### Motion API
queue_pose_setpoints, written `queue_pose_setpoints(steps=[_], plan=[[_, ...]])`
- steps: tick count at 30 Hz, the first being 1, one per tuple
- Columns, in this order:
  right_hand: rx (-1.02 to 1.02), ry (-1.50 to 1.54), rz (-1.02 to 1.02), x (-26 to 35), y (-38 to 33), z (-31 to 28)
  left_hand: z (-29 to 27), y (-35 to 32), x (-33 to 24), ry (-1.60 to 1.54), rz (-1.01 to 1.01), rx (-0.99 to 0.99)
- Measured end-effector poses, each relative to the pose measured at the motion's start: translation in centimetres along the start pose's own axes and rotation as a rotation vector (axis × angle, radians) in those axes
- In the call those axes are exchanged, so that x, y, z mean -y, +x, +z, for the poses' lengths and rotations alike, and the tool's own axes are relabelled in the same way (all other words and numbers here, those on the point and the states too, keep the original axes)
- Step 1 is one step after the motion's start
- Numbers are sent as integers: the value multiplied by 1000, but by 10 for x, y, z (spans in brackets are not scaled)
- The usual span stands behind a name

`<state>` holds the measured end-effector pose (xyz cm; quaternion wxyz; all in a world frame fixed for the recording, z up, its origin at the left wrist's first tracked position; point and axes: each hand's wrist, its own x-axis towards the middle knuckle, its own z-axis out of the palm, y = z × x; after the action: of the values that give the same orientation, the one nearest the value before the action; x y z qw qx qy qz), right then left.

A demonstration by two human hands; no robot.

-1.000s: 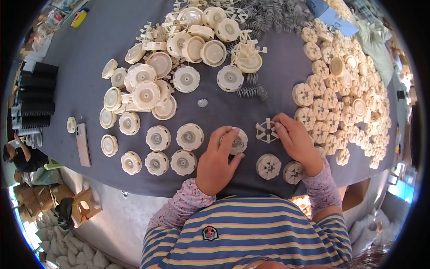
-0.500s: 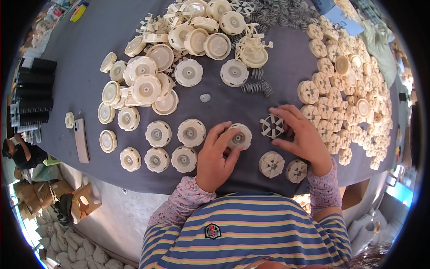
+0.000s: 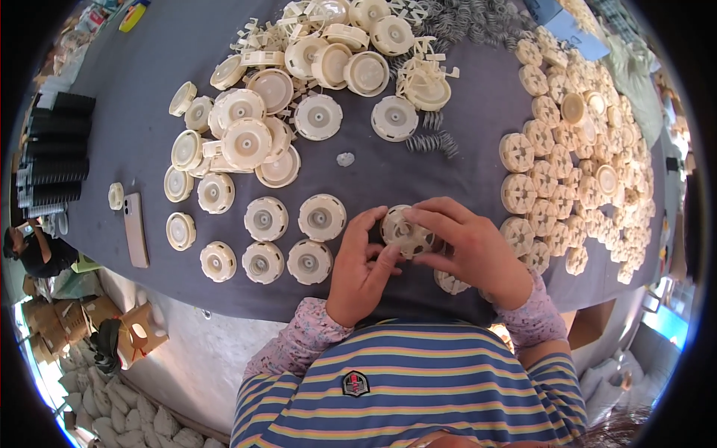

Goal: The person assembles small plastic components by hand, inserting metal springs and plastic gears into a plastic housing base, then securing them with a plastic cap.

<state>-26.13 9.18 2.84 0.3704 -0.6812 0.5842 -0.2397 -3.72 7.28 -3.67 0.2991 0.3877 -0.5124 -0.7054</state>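
Note:
My left hand is closed around the near-left side of a round cream plastic cap on the table. From the right, my right hand pinches a spoked plastic piece over that cap; the piece is blurred and partly covered by my fingers. Below my right hand, a finished-looking round part with spokes shows only in part. To the left of my left hand stand several similar caps with open centres, among them one cap and another cap.
A heap of caps and spoked pieces lies at the far left. Metal springs are piled at the back. Many spoked round parts cover the right side. A phone and black stacked trays are on the left.
My right hand has moved left, bringing the spoked piece from beside the cap onto it. My left hand stays at the cap.

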Motion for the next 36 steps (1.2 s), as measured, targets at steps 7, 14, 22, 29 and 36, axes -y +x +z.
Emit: queue_pose_setpoints(steps=[7,14,22,29,36], plan=[[-7,-127,-36,-10,4,13,6,7,-5,3,-17,-69],[-14,-98,43,-15,7,23,10,8,-10,137,100,-85],[31,-567,87,-21,-20,-72,-26,-13,-42,836,310,-206],[-578,-340,-231,-58,129,-78,-43,4,-63,1230,134,-266],[-552,226,-140,-66,138,-91,-1,6,-49,1010,197,-31]])
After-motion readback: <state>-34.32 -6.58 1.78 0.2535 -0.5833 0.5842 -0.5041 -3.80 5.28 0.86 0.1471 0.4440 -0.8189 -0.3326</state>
